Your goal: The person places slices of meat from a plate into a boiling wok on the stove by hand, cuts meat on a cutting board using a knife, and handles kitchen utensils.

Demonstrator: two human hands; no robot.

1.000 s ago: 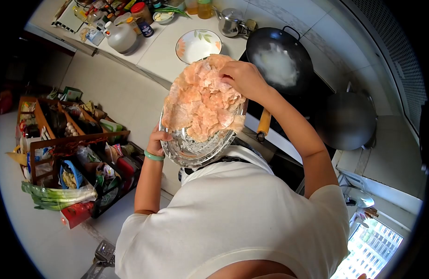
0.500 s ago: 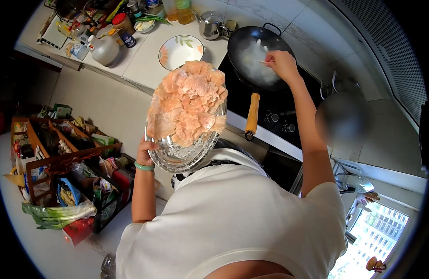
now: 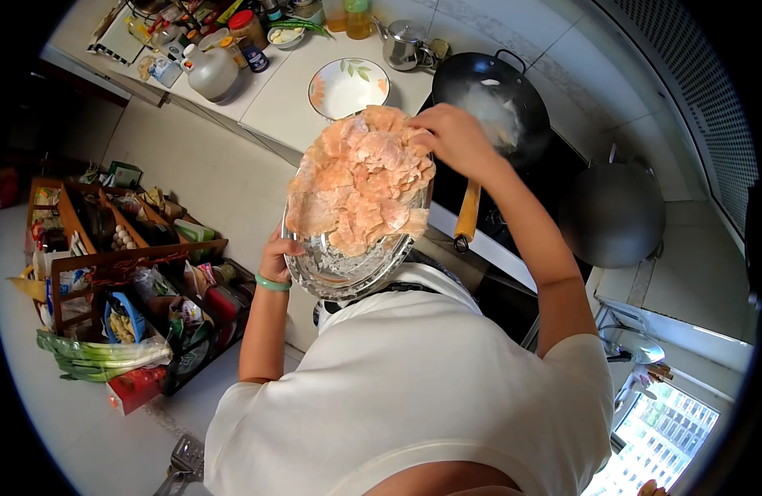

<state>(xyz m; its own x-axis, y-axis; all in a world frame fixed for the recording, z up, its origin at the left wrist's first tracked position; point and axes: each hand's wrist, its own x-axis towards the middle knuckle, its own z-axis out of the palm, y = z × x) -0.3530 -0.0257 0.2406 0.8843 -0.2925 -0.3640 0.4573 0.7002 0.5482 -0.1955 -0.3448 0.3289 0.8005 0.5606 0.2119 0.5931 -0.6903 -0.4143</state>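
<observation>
My left hand [image 3: 279, 252] grips the lower left rim of a clear glass plate [image 3: 335, 277], with the thumb over the edge. Pale pink meat slices [image 3: 360, 178], coated in white powder, are heaped over most of it. At the upper right side of the heap is my right hand [image 3: 459, 140], its fingers pinched at the edge of a slice; the fingertips are partly hidden. Beyond that hand a dark wok [image 3: 530, 107] stands on the black stove, steaming, with pale pieces inside. Its wooden handle [image 3: 469, 213] points toward me.
A flower-patterned bowl [image 3: 348, 89] and a metal pot [image 3: 406, 45] stand on the counter. Bottles and jars crowd the back left. A dark round pan [image 3: 612, 215] is at the right. On the floor, left, a wooden rack [image 3: 133, 264] holds groceries, with leeks [image 3: 104, 355] at its front.
My right hand has moved from over the wok, where it held a small pale piece, back to the meat on the plate. The view has shifted slightly; my left hand still holds the plate.
</observation>
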